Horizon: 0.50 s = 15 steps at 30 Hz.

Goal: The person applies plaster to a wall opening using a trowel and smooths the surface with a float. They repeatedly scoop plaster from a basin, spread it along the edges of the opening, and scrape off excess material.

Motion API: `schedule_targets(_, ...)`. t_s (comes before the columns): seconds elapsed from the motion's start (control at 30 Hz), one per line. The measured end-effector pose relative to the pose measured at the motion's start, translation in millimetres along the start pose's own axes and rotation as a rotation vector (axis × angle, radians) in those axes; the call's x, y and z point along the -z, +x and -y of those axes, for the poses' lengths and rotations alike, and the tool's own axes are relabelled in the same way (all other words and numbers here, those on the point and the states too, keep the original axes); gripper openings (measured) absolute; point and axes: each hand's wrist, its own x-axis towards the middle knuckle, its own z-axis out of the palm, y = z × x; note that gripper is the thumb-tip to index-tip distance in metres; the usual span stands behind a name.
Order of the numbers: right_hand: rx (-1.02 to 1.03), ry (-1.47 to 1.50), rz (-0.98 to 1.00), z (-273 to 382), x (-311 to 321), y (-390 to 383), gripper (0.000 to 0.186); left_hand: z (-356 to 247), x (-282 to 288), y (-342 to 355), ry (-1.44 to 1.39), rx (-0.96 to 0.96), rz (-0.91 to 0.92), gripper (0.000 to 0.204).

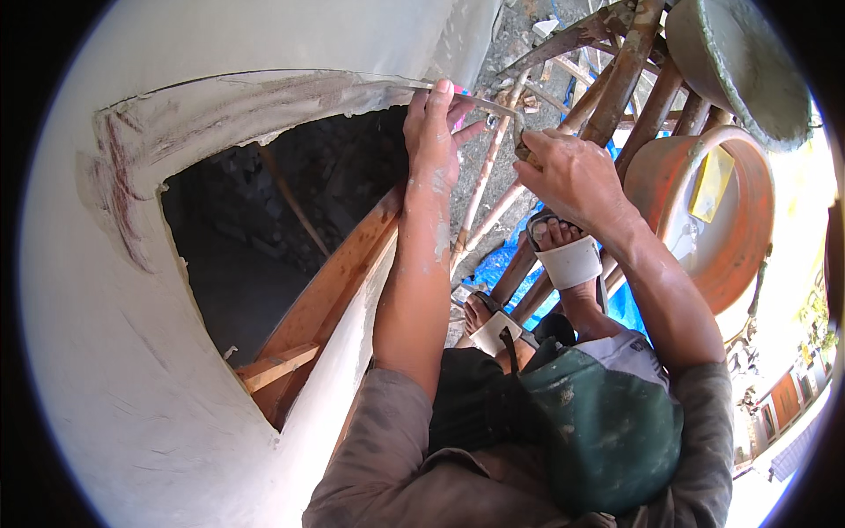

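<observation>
My right hand [576,180] is closed around the handle of a trowel, its thin metal blade [488,105] seen nearly edge-on. At the blade's far end my left hand [433,141] has its fingers on the metal, some of them curled below it. A small pink patch shows beside those fingers; what it is I cannot make out. The blade lies by the upper edge of a hole in a curved white wall [79,352]. Rough grey-brown plaster [211,110] borders that hole. Pale smears mark my left wrist.
Wooden poles [629,75] form a platform under my sandalled feet [563,251]. On the right are an orange bucket [647,167] containing a yellow piece [711,183], and a plaster-crusted grey basin [691,40]. Boards [326,304] cross the dark hole; blue sheeting [497,261] lies below.
</observation>
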Motion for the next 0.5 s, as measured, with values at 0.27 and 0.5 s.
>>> schedule_targets(0.27, -0.118, 0.201, 0.067, -11, -42, 3, 0.029, 27, 7, 28, -0.092, 0.115, -0.072, 0.04)
schedule_targets(0.5, -0.108, 0.247, 0.044, -10, -55, 15, 0.028, 30, 24, 55, -0.022, 0.107, -0.03, 0.044)
